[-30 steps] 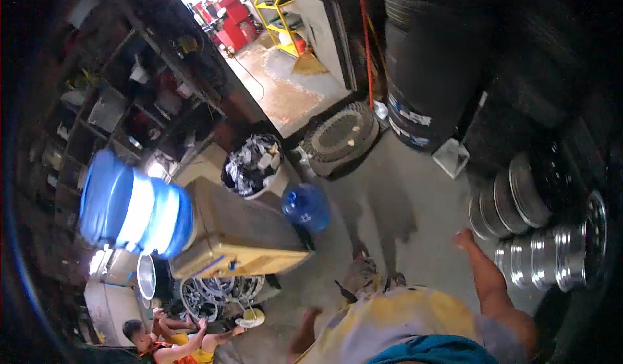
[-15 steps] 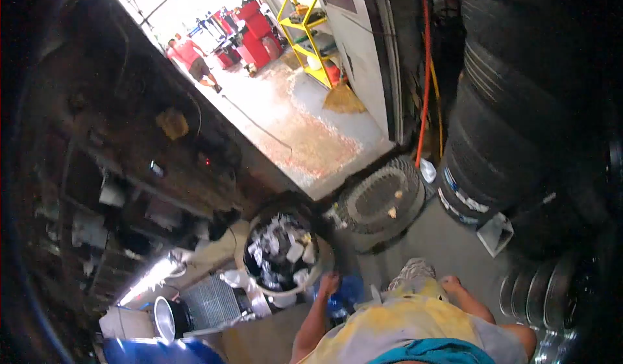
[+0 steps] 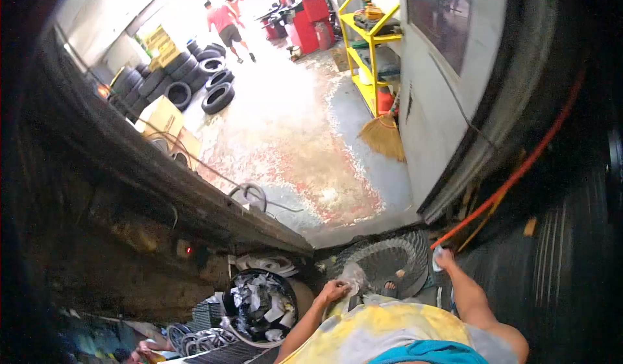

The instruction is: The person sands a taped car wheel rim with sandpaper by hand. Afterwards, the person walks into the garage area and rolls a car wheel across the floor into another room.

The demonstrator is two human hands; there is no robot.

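Note:
My left hand [image 3: 334, 291] is closed on a piece of clear, thin-looking plastic [image 3: 354, 276], perhaps a bag or bottle; blur hides its exact kind. My right hand [image 3: 445, 258] reaches forward to a small white object [image 3: 438, 262] at the lower end of a red pole or hose [image 3: 513, 181]. The fingers appear closed around that white object, whose kind I cannot make out. Between and beyond the hands lies a tyre [image 3: 415, 242] flat on the floor, in the doorway. Left of my left hand stands a round bin [image 3: 293, 297] full of crumpled plastic and scraps.
A raised threshold [image 3: 363, 230] crosses the doorway, beside a grey door [image 3: 431, 114]. Beyond are a yellow shelf [image 3: 367, 52], a broom [image 3: 384, 137], stacked tyres [image 3: 176, 78], red machines [image 3: 311, 13] and people [image 3: 226, 23]. Stacked tyres [image 3: 551, 260] rise on my right.
My view has swung toward the doorway and closer to it. My right hand has gone from beside my body to the white object by the red pole. My left hand still holds clear plastic.

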